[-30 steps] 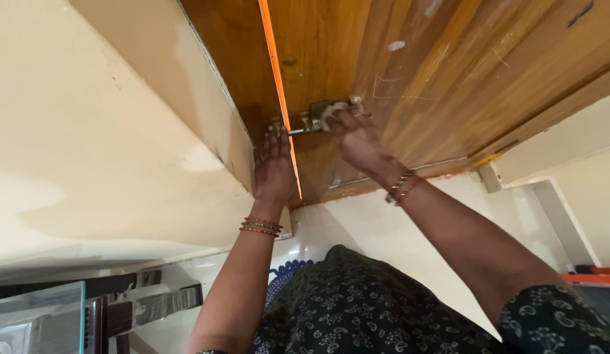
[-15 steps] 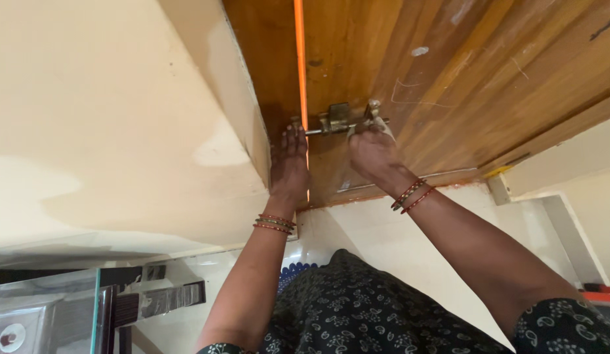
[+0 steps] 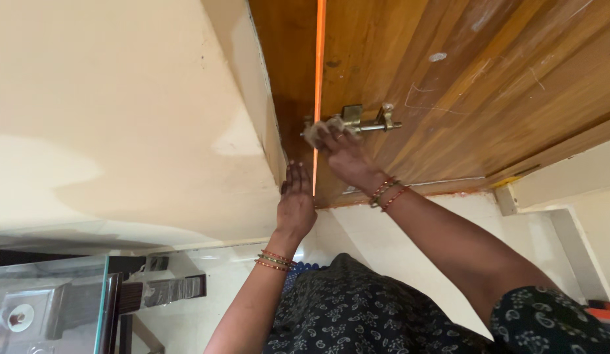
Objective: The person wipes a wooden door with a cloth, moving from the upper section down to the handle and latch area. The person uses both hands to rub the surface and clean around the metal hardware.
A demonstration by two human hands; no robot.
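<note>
- So we've got our right hand (image 3: 341, 152) up on the brass slide bolt (image 3: 367, 122) of the wooden door (image 3: 462, 85), fingers closed around a small crumpled cloth (image 3: 316, 131) pressed to the bolt's left end, right beside the gap.
- The left hand (image 3: 295, 203) is empty, open and flat, fingers together, resting against the edge of the cream wall (image 3: 121, 118) just beside the door's edge. It grips nothing.
- Where things stand: a bright orange strip of light (image 3: 318, 78) runs down the seam between the leaves, so the door doesn't look sealed tight. We can't tell if the bolt rod is slid fully home; the cloth and fingers cover that end.
- The knob end of the bolt, sticking out to the right, is bare, so by our reckoning the cloth is only working the left part for now.
- The wood around it carries pale scuffs and scratches (image 3: 442, 85), none of them touched by the cloth.
- Down low there's a glass-topped table (image 3: 56, 295), well away from both hands.
</note>
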